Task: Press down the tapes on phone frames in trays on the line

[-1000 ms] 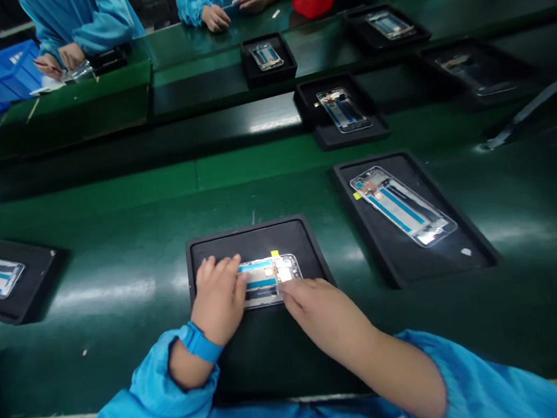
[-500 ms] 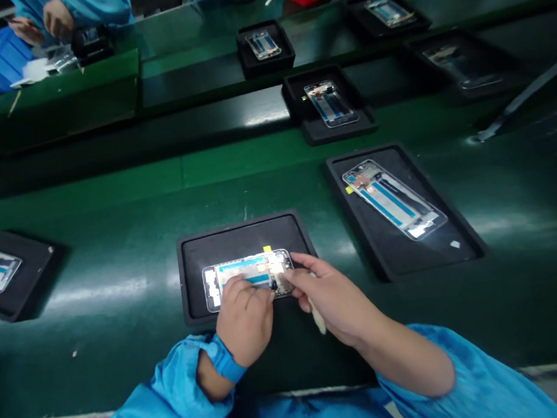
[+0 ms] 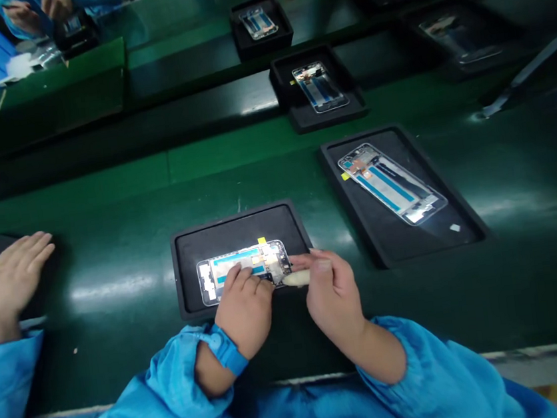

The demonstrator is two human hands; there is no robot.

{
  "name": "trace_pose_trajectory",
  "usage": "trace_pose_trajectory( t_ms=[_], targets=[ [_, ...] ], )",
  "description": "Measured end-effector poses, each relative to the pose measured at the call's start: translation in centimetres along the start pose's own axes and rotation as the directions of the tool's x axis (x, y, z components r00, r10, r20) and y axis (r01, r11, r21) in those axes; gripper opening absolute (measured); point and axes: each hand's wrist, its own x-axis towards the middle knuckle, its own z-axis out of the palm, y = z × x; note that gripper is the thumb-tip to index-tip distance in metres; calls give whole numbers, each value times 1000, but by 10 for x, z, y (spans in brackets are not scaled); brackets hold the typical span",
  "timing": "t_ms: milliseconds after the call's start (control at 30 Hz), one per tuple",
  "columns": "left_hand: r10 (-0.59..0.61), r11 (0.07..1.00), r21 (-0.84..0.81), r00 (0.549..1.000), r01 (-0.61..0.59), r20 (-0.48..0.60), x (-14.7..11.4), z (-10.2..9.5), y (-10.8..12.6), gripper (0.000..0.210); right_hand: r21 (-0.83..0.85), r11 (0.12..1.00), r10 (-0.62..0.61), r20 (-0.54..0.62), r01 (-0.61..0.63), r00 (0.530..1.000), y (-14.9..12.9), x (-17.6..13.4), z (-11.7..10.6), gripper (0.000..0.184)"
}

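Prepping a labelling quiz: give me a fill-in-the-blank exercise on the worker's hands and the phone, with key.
1. The left hand rests on the phone, whose far-edge tab is coloured ____.
2. The tray bearing the phone is coloured ____.
3. The pale stick in the right hand has its tip pointing to the picture's ____ side.

Missing words: yellow; black; left.

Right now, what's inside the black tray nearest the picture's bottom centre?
A phone frame with blue strips lies in the black tray. The left hand covers part of the frame, so the detail there cannot be seen.
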Motion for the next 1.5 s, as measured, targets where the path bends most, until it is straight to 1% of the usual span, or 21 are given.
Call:
trace_pose_trajectory(
  t_ms=[167, 300, 533, 767, 867, 967, 1033, 1067, 1133, 1233, 1267, 1300, 1333, 1400, 1467, 1500],
  targets=[
    [0, 1000, 16, 999, -1, 39, -1, 0, 0, 13, -76, 986, -145, 37, 148, 989, 2, 1, -2, 14],
    [14, 1000, 26, 998, -15, 68, 0, -1, 0, 12, -122, 971, -202, 43, 206, 978, 0, 0, -3, 13],
    [16, 999, 50, 994, -22, 109, 1, -4, 1, 12, -131, 958, -250, 60, 256, 966, 6, -3, -2, 14],
    [8, 999, 42, 992, -13, 124, 1, -3, 2, 13, -130, 956, -259, 42, 263, 965, 2, -2, -4, 13],
    [9, 999, 38, 991, -14, 130, 1, -4, 2, 13, -136, 954, -261, 62, 268, 963, 3, -3, -5, 13],
    [6, 999, 39, 990, -12, 140, 3, -5, 2, 13, -169, 945, -271, 80, 280, 959, 2, -3, -5, 13],
    [10, 999, 34, 990, -15, 141, 4, -6, 2, 13, -226, 925, -288, 112, 306, 951, -4, -1, -5, 13],
    [15, 999, 32, 990, -20, 141, 4, -7, 2, 13, -266, 907, -298, 145, 328, 943, -9, 1, -4, 15],
    [31, 999, 28, 990, -35, 140, 4, -9, 1, 14, -354, 847, -315, 265, 396, 911, -20, 4, -1, 20],
    [54, 998, 25, 989, -57, 138, 3, -8, -2, 18, -446, 713, -331, 465, 540, 821, -33, 8, 7, 33],
    [58, 998, 21, 989, -62, 134, 2, -7, -3, 19, -458, 672, -345, 503, 582, 793, -35, 9, 10, 36],
    [58, 998, 14, 990, -61, 127, 2, -6, -5, 20, -466, 643, -358, 518, 607, 777, -36, 9, 12, 39],
    [53, 999, 1, 992, -53, 118, 1, -4, -6, 21, -474, 632, -369, 512, 613, 776, -36, 10, 13, 40],
    [29, 999, -41, 996, -26, 87, -1, -1, -9, 20, -480, 658, -367, 469, 580, 804, -33, 10, 14, 39],
    [4, 997, -82, 999, 0, 49, -2, 3, -10, 19, -472, 726, -330, 397, 499, 856, -29, 11, 11, 36],
    [-8, 996, -93, 1000, 10, 27, -2, 5, -10, 19, -463, 774, -287, 352, 432, 891, -27, 11, 9, 35]
  ],
)
